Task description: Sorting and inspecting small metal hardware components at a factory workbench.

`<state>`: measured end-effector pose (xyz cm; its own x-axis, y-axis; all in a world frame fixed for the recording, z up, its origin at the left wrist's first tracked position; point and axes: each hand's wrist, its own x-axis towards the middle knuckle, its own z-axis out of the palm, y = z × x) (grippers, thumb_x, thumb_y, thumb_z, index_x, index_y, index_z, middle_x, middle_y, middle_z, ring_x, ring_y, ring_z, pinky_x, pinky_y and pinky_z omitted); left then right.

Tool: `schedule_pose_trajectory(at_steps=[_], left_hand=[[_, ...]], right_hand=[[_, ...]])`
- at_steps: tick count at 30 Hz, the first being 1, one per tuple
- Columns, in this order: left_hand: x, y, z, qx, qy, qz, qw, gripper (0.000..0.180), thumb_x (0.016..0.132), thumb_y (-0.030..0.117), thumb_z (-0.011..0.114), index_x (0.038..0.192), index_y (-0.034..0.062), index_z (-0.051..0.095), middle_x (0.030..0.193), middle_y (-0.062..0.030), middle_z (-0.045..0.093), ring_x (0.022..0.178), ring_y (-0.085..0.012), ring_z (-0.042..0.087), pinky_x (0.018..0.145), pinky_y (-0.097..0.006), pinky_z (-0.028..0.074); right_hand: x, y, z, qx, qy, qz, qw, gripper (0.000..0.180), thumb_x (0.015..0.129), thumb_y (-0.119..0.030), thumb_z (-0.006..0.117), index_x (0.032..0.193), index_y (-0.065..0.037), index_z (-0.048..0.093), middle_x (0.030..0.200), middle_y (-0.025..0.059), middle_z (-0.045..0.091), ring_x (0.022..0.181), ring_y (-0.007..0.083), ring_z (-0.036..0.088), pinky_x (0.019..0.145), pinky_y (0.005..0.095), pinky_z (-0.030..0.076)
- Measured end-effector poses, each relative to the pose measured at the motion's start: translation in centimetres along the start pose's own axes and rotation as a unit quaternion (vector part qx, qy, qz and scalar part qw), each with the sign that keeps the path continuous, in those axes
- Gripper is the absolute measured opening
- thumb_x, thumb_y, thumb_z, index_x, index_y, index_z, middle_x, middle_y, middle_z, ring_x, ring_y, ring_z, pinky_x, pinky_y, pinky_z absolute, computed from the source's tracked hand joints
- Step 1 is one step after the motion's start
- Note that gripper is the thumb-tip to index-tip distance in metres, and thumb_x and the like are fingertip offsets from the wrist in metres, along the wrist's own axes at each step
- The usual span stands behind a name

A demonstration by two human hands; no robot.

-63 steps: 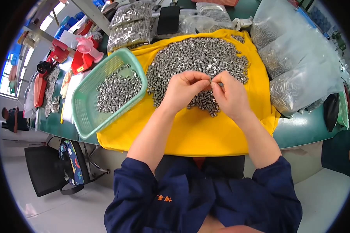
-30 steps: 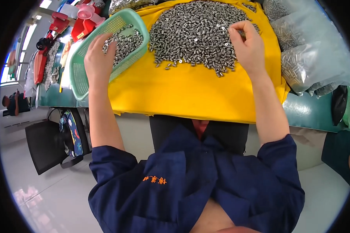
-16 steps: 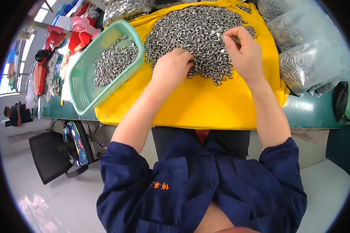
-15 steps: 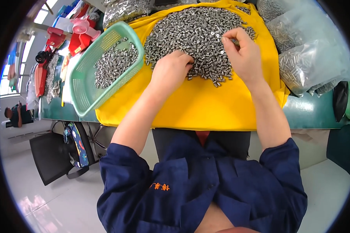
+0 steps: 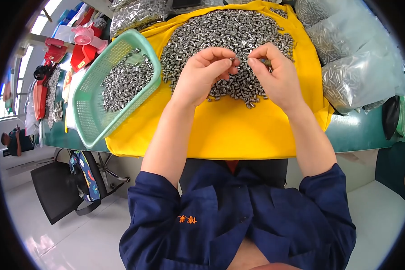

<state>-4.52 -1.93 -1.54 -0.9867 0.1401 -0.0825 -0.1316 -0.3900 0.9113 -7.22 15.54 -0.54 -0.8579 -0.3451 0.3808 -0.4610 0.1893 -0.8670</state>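
A large pile of small silvery metal cylinders (image 5: pixel 229 31) is spread over a yellow cloth (image 5: pixel 211 135). Above the near side of this pile, my left hand (image 5: pixel 207 74) pinches one small metal cylinder (image 5: pixel 232 60) between thumb and forefinger, its other fingers curled behind. My right hand (image 5: pixel 276 76) faces it a short gap away, thumb and forefinger closed together; whatever may be between those tips is too small to make out. To the left, a green perforated plastic basket (image 5: pixel 82 114) holds a smaller heap of the same kind of cylinders (image 5: pixel 126 83).
Clear plastic bags of metal parts (image 5: pixel 344 76) stand along the right, and more bags (image 5: pixel 137 15) lie at the back left. A pink fan (image 5: pixel 86 36) and a red bin (image 5: pixel 82 56) are beyond the basket. A black chair (image 5: pixel 54 189) stands at lower left.
My left hand has risen from the pile and moved right, a cylinder now showing in its pinch. My right hand has come down and left toward it. The view has shifted slightly.
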Motion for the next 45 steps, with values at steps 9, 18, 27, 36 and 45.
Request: schedule_pose_trajectory(at_steps=[9, 18, 27, 36, 45], left_hand=[[-0.3, -0.5, 0.5, -0.026, 0.001, -0.015, 1.000, 0.016, 0.082, 0.004, 0.055, 0.098, 0.0014, 0.057, 0.088, -0.0060, 0.062, 0.078, -0.0124, 0.059, 0.068, -0.022, 0.048], [-0.2, -0.7, 0.0, -0.014, -0.034, 0.000, 0.999, 0.016, 0.083, 0.005, 0.055, 0.099, 0.0027, 0.056, 0.088, -0.0066, 0.061, 0.077, -0.0140, 0.059, 0.070, -0.026, 0.048], [-0.3, -0.6, 0.2, -0.004, -0.022, 0.008, 1.000, 0.015, 0.083, 0.005, 0.055, 0.097, -0.0009, 0.057, 0.085, -0.0063, 0.061, 0.076, -0.0121, 0.059, 0.069, -0.023, 0.049], [-0.6, -0.8, 0.6, 0.107, 0.022, 0.050, 0.993, 0.011, 0.080, 0.001, 0.059, 0.089, -0.0030, 0.060, 0.082, -0.0082, 0.062, 0.075, -0.0129, 0.061, 0.067, -0.023, 0.050], [-0.3, -0.5, 1.0, 0.425, 0.063, 0.141, 0.892, 0.017, 0.075, 0.009, 0.063, 0.091, 0.0044, 0.064, 0.079, -0.0083, 0.064, 0.070, -0.0156, 0.062, 0.064, -0.026, 0.048]], right_hand=[[-0.1, 0.2, 0.1, -0.010, -0.018, -0.006, 1.000, 0.008, 0.078, -0.010, 0.056, 0.083, -0.004, 0.053, 0.068, 0.0041, 0.056, 0.056, 0.0093, 0.050, 0.052, 0.0231, 0.041], [0.0, 0.1, 0.0, 0.006, -0.038, -0.009, 0.999, 0.008, 0.078, -0.010, 0.056, 0.081, -0.003, 0.053, 0.066, 0.0039, 0.055, 0.054, 0.0089, 0.049, 0.051, 0.0227, 0.041], [-0.1, -0.2, 0.1, -0.011, -0.042, -0.008, 0.999, 0.007, 0.078, -0.010, 0.056, 0.080, -0.004, 0.053, 0.064, 0.0029, 0.054, 0.051, 0.0082, 0.046, 0.048, 0.0225, 0.038], [-0.6, -0.7, 0.6, -0.101, -0.052, -0.034, 0.993, 0.007, 0.078, -0.009, 0.053, 0.078, -0.004, 0.047, 0.068, 0.0121, 0.055, 0.062, 0.0296, 0.054, 0.054, 0.0358, 0.042], [0.0, 0.7, 1.1, -0.207, -0.037, -0.145, 0.967, 0.008, 0.076, -0.008, 0.054, 0.076, -0.005, 0.046, 0.066, 0.0110, 0.053, 0.065, 0.0295, 0.053, 0.058, 0.0387, 0.043]])
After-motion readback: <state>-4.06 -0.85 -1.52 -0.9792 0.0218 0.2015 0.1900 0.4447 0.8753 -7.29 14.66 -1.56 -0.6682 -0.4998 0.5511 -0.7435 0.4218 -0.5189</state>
